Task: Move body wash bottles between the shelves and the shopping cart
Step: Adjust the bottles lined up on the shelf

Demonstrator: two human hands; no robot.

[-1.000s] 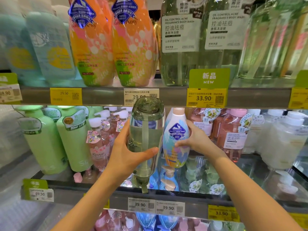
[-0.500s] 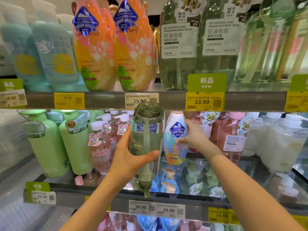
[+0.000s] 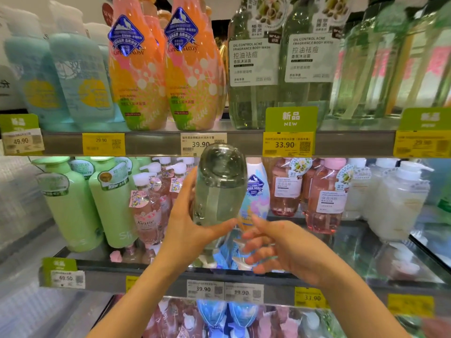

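Observation:
My left hand [image 3: 188, 230] grips a clear green body wash bottle [image 3: 219, 189], held upside down with its base up, in front of the middle shelf [image 3: 170, 280]. My right hand [image 3: 275, 247] hovers just right of the bottle's lower end, fingers loosely spread and holding nothing. Behind the held bottle stands a white and blue pastel bottle [image 3: 255, 191] on the middle shelf. Matching clear green bottles [image 3: 253, 69] with white labels stand on the upper shelf [image 3: 151, 142]. No shopping cart is in view.
Orange-pink bottles [image 3: 139, 69] and pale blue bottles [image 3: 61, 76] fill the upper shelf's left. Light green bottles [image 3: 73, 203], pink pump bottles [image 3: 324, 198] and white pump bottles [image 3: 400, 201] line the middle shelf. Price tags [image 3: 288, 145] run along the shelf edges.
My right hand has let go of the white and blue bottle and drawn back toward the green bottle's lower end. The left hand has raised the green bottle a little.

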